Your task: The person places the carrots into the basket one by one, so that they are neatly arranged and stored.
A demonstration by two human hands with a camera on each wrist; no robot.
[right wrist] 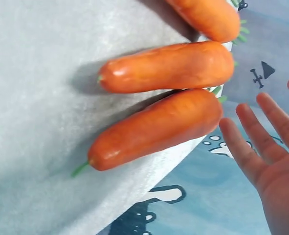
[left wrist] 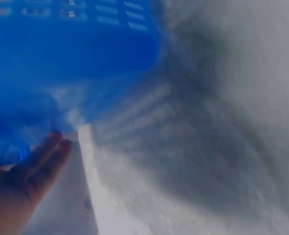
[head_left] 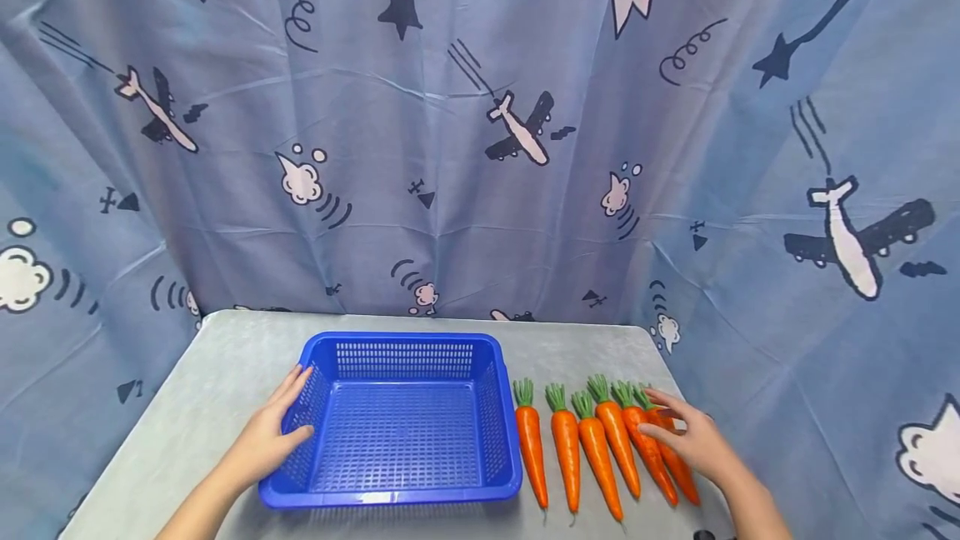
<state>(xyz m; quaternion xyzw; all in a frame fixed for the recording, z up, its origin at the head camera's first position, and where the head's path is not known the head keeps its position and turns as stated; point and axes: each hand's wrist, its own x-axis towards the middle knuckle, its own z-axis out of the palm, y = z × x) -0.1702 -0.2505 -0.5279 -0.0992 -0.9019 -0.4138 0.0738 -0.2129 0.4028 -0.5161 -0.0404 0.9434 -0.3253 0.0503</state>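
A blue plastic basket (head_left: pixel 405 497) with slotted walls lies on the left half of the table, its inside bare. My left hand (head_left: pixel 264 438) is at the basket's left rim, fingers extended and thumb apart; whether it touches the rim I cannot tell. The left wrist view is blurred, with the left hand (left wrist: pixel 17 196) below the blue wall. To the basket's right, several orange carrots with green tops lie side by side. My right hand (head_left: pixel 693 438) hovers by the rightmost carrot (head_left: pixel 685 477). In the right wrist view its spread fingers (right wrist: pixel 239 152) are beside a carrot (right wrist: pixel 156 129) and grip nothing.
The table (head_left: pixel 198 394) has a pale grey cover. Blue curtains (head_left: pixel 450 265) with printed planes and stars hang behind it and at both sides. A small dark object (head_left: pixel 703 535) shows at the bottom edge, near the right forearm.
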